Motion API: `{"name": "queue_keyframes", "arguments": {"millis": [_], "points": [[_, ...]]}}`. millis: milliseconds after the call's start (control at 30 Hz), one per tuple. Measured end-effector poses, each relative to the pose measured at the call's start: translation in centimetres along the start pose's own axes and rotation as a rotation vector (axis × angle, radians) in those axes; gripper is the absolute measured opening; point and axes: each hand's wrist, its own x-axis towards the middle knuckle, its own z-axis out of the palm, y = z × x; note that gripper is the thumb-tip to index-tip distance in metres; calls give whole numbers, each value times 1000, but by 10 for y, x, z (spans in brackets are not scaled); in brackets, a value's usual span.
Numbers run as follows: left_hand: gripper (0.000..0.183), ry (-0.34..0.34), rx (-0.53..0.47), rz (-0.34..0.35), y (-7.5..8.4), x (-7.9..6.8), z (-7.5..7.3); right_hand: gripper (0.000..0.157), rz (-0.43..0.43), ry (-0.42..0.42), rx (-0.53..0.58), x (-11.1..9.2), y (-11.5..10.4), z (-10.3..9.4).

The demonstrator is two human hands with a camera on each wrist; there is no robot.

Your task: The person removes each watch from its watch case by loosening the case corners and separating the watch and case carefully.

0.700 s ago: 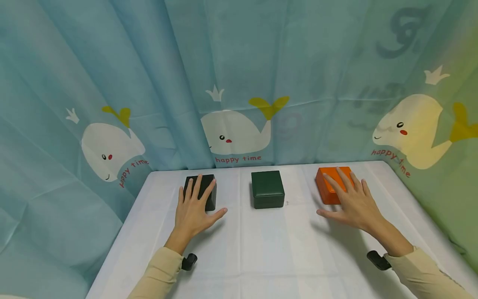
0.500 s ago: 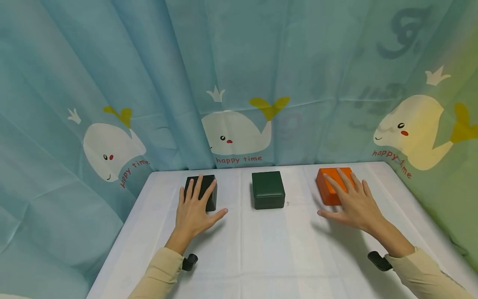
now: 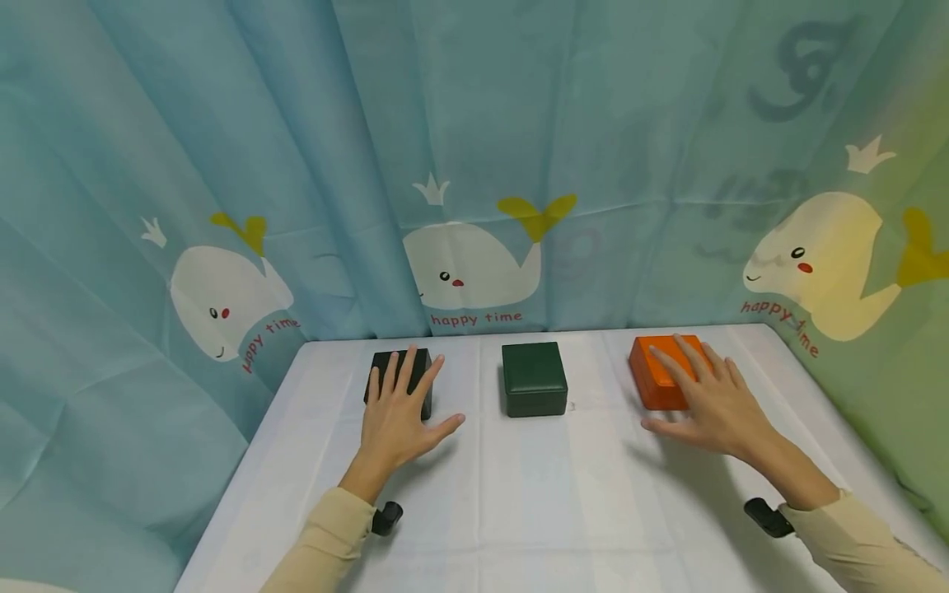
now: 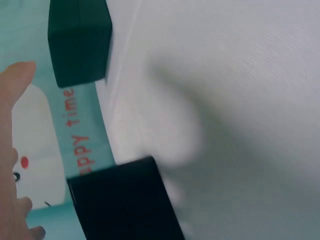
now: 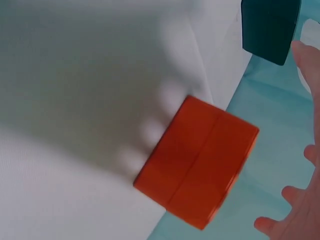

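The curtain [image 3: 630, 123] bears red "happy time" lettering [image 3: 477, 319] beneath three whales [image 3: 482, 262]; dark upper-right marks [image 3: 806, 70] appear illegible.

I see a long beige left sleeve [image 3: 326, 531], creased, ending at the wrist; right sleeve [image 3: 856, 535] matches. Stubby black left wrist unit [image 3: 388, 519], rounded, thumb side; similar black right wrist unit [image 3: 768, 518]. Left hand [image 3: 400, 416] and right hand [image 3: 719, 409] both bare.
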Motion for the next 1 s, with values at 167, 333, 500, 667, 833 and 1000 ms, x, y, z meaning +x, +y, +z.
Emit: {"name": "queue_keyframes", "arguments": {"millis": [167,333,500,667,833,1000], "points": [[95,5,-12,47,17,9,6,103,-56,14,3,-2,11,-8],[93,-21,-9,82,36,18,12,106,-61,-11,2,-3,20,-14],[94,-48,-16,106,50,24,15,107,-84,-9,-12,0,26,-18],[94,-30,-38,124,59,28,18,107,-121,16,-14,3,31,-20],[92,-22,-71,149,70,31,19,106,-153,-2,22,6,38,-25],[91,-5,-136,212,91,43,20,103,-138,-85,95,13,46,-33]]}}
